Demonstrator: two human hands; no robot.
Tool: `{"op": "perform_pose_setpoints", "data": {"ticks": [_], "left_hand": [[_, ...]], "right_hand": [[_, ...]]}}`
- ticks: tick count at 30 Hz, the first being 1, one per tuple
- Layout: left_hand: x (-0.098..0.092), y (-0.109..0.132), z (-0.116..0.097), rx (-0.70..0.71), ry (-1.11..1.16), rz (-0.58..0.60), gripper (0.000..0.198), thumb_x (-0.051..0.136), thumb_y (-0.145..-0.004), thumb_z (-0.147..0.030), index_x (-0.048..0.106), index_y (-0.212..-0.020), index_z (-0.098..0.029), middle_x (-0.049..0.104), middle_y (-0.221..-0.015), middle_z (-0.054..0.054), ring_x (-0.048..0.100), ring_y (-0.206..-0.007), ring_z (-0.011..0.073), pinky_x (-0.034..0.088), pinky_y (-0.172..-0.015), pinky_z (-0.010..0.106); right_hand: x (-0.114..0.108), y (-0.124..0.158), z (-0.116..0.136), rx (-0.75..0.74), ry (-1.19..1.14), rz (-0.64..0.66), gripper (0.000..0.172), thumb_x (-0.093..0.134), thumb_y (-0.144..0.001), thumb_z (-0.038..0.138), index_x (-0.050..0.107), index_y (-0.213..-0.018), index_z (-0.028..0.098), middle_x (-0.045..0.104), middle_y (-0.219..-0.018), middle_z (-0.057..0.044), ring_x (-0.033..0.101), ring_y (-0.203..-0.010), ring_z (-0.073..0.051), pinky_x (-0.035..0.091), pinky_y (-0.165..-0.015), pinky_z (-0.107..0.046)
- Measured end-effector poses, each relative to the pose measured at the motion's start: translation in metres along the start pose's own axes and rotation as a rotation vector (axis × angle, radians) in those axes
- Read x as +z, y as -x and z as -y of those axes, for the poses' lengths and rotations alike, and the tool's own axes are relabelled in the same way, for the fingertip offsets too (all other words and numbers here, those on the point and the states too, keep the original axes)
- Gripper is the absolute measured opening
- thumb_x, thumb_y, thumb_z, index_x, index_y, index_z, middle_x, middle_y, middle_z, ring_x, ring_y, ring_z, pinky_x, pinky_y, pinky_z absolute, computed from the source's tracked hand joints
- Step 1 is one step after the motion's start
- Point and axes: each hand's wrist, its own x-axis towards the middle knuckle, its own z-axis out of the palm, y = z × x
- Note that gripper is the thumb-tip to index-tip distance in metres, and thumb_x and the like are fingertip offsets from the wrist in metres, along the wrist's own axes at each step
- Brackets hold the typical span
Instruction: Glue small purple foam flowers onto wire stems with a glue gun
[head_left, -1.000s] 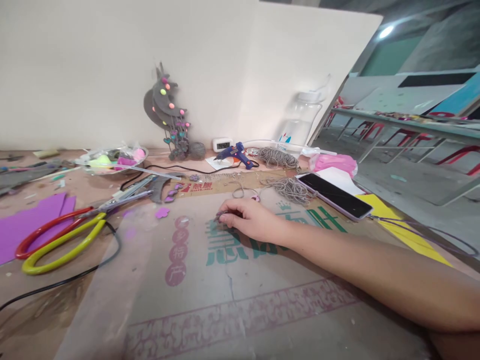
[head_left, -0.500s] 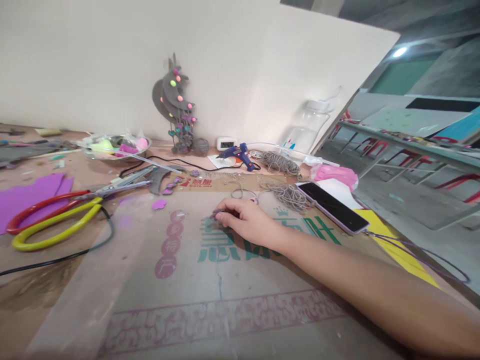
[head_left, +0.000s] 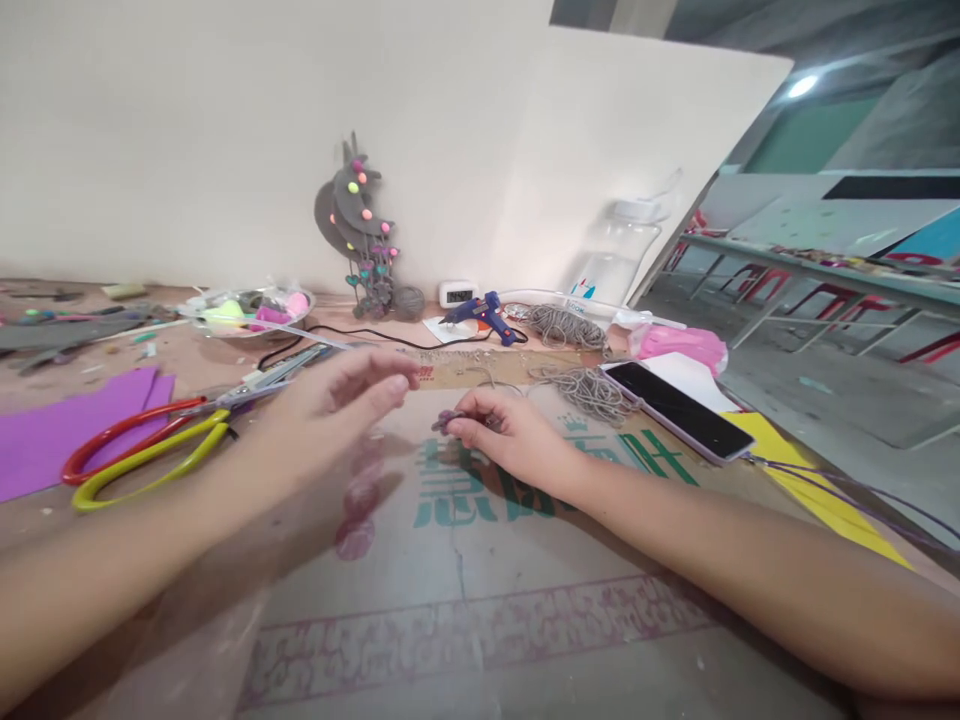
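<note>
My right hand (head_left: 514,435) rests low over the printed cardboard sheet (head_left: 390,620). Between its thumb and fingers it pinches a small purple and grey piece (head_left: 448,420), whose exact kind I cannot make out. To its left, my left hand (head_left: 341,415) hovers above the board, thumb and fingers apart, with nothing seen in it. Behind the right hand lies a loose tangle of grey cord (head_left: 589,392). Scissors with red and yellow handles (head_left: 161,450) lie left of my left hand, which covers the spot where small purple cutouts lay.
A blue glue gun (head_left: 487,317), a small digital clock (head_left: 458,293) and a water bottle (head_left: 615,255) stand at the back. A phone (head_left: 679,410) lies right. Purple sheets (head_left: 75,430) and a bowl of clay (head_left: 247,315) are left. A grey moon ornament (head_left: 360,225) leans on the wall.
My left hand has come into view from the left and reaches over the board. The right hand stays nearly in place with the small piece; the view has shifted slightly.
</note>
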Motion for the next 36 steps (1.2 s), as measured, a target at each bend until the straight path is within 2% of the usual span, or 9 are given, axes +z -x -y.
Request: {"op": "perform_pose_setpoints", "data": {"ticks": [1,4,9,14,17,20,25,31,36], "left_hand": [[0.008,0.000,0.006,0.004,-0.002,0.086,0.029,0.049,-0.082,-0.042,0.061,-0.102,-0.025,0.065,-0.098,0.000,0.061,-0.084,0.0175,0.049,-0.072,0.027],[0.027,0.000,0.020,-0.003,0.006,0.156,0.032,0.046,-0.083,-0.043,0.060,-0.104,-0.023,0.067,-0.097,0.002,0.061,-0.084,0.0185,0.048,-0.071,0.028],[0.036,0.001,0.026,0.139,-0.075,0.277,0.025,0.044,-0.084,-0.038,0.064,-0.089,-0.023,0.067,-0.085,-0.001,0.058,-0.080,0.0166,0.043,-0.069,0.024],[0.037,-0.001,0.028,0.121,-0.122,0.263,0.025,0.043,-0.084,-0.034,0.059,-0.071,-0.020,0.059,-0.067,-0.003,0.053,-0.066,0.0134,0.039,-0.060,0.022],[0.038,-0.002,0.030,0.082,-0.086,0.253,0.026,0.042,-0.084,-0.035,0.056,-0.068,-0.019,0.056,-0.065,-0.003,0.051,-0.064,0.0129,0.039,-0.058,0.021],[0.037,-0.003,0.031,0.054,-0.061,0.257,0.028,0.041,-0.084,-0.037,0.056,-0.069,-0.019,0.057,-0.066,-0.003,0.053,-0.064,0.0137,0.040,-0.059,0.022],[0.037,-0.003,0.032,0.039,-0.024,0.248,0.024,0.044,-0.083,-0.036,0.061,-0.079,-0.020,0.063,-0.074,-0.002,0.058,-0.070,0.0154,0.043,-0.063,0.023],[0.038,-0.004,0.036,0.001,0.013,0.198,0.024,0.044,-0.083,-0.039,0.061,-0.087,-0.021,0.066,-0.077,-0.001,0.060,-0.072,0.0157,0.045,-0.064,0.024],[0.038,-0.006,0.037,-0.006,-0.011,0.197,0.023,0.047,-0.082,-0.037,0.061,-0.090,-0.021,0.066,-0.080,0.000,0.060,-0.073,0.0162,0.045,-0.064,0.024]], "right_hand": [[-0.001,0.000,0.001,-0.002,0.024,0.004,0.017,0.051,-0.083,0.031,0.055,-0.074,0.016,0.052,-0.063,0.002,0.048,-0.060,-0.010,0.039,-0.058,-0.022],[-0.002,0.000,0.003,-0.011,0.093,0.037,0.019,0.045,-0.086,0.027,0.055,-0.073,0.017,0.054,-0.065,0.001,0.050,-0.061,-0.011,0.040,-0.059,-0.023],[0.000,0.001,0.004,-0.031,0.150,0.050,0.017,0.044,-0.086,0.024,0.057,-0.077,0.017,0.057,-0.067,0.000,0.052,-0.063,-0.011,0.040,-0.061,-0.023],[-0.001,0.000,0.002,-0.043,0.088,0.045,0.022,0.044,-0.087,0.029,0.056,-0.074,0.017,0.056,-0.066,0.001,0.051,-0.063,-0.011,0.040,-0.059,-0.022],[-0.006,-0.002,-0.003,-0.041,-0.009,-0.063,0.026,0.038,-0.090,0.032,0.055,-0.077,0.017,0.055,-0.067,0.000,0.051,-0.064,-0.010,0.041,-0.062,-0.022],[-0.009,-0.004,-0.010,-0.032,-0.081,-0.174,0.025,0.039,-0.090,0.035,0.053,-0.081,0.017,0.053,-0.068,0.001,0.050,-0.062,-0.010,0.042,-0.061,-0.023],[-0.009,-0.006,-0.010,-0.012,0.005,-0.179,0.021,0.046,-0.086,0.035,0.056,-0.094,0.018,0.058,-0.075,-0.001,0.054,-0.065,-0.011,0.044,-0.062,-0.024],[-0.046,-0.017,-0.006,-0.155,0.402,-0.153,0.013,0.052,-0.081,0.021,0.061,-0.089,0.018,0.063,-0.087,-0.003,0.057,-0.079,-0.015,0.043,-0.070,-0.027],[-0.074,-0.027,-0.028,-0.051,0.558,-0.146,0.013,0.051,-0.081,0.023,0.062,-0.086,0.018,0.064,-0.084,-0.002,0.056,-0.073,-0.015,0.042,-0.068,-0.028]]}}
